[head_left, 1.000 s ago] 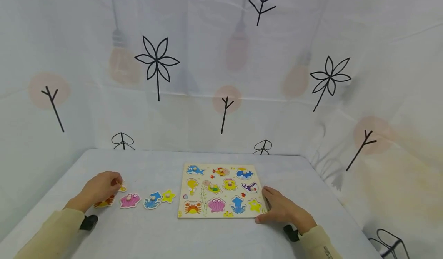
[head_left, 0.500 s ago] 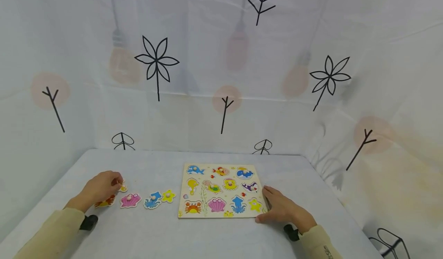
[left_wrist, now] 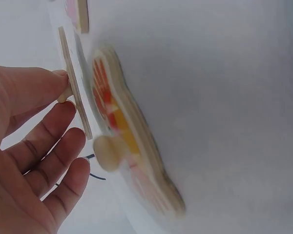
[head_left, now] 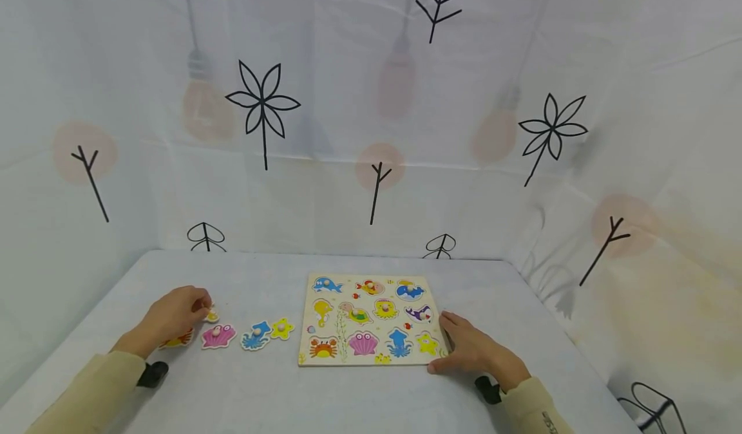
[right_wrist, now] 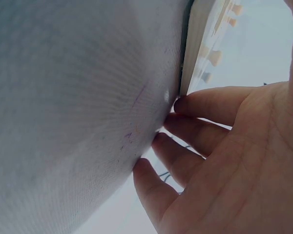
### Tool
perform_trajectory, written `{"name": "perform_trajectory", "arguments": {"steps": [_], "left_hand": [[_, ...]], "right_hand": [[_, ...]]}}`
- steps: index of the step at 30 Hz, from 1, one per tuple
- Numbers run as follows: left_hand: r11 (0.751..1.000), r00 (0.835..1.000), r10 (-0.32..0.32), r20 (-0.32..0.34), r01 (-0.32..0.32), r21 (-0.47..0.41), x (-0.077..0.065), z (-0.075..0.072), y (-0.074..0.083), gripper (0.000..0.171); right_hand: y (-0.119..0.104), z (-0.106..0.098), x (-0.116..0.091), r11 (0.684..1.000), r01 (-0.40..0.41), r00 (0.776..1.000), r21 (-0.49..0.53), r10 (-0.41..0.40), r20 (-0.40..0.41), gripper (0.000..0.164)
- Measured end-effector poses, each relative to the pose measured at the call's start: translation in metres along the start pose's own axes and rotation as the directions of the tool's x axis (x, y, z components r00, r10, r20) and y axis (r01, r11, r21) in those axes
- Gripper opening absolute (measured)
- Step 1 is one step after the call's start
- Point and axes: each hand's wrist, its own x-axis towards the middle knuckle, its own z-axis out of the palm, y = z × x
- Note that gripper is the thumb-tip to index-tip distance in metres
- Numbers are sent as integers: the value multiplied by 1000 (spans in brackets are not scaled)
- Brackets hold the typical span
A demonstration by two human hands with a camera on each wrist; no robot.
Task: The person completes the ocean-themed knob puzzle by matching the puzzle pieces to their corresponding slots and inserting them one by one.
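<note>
At the table's left, my left hand [head_left: 176,315] pinches the small wooden knob of a yellow puzzle piece [head_left: 212,314] between thumb and fingers. The left wrist view shows that puzzle piece edge-on, slightly tilted and raised off the table; its picture is turned away. Just beneath the hand lies a crab puzzle piece [left_wrist: 124,126], partly hidden in the head view. The wooden peg puzzle board [head_left: 371,360] lies flat at the centre. My right hand [head_left: 472,347] rests at its right edge, thumb by the near corner, fingertips touching the table.
Between the left hand and the board lie a pink shell piece [head_left: 218,336], a blue squid piece [head_left: 255,337] and a yellow starfish piece [head_left: 282,328]. Several knobbed pieces sit in the board. A patterned white curtain [head_left: 324,196] stands behind the table.
My left hand has shifted slightly to the right, with the yellow piece at its fingertips moving along. The right hand and board have stayed put.
</note>
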Motion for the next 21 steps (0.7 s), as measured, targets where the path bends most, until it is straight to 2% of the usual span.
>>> {"name": "perform_trajectory", "arguments": {"steps": [7, 14, 21], "left_hand": [[1000, 1000, 26, -11, -26, 0, 4, 5, 17, 6], [996, 995, 92, -31, -92, 5, 9, 9, 36, 5], [995, 994, 104, -31, -104, 1, 14, 17, 54, 6]], "right_hand": [[-1, 0, -1, 1000, -10, 1000, 0, 10, 4, 116], [-1, 0, 0, 1000, -17, 1000, 0, 17, 8, 117], [0, 1, 0, 1000, -5, 1000, -6, 5, 2, 116]]}}
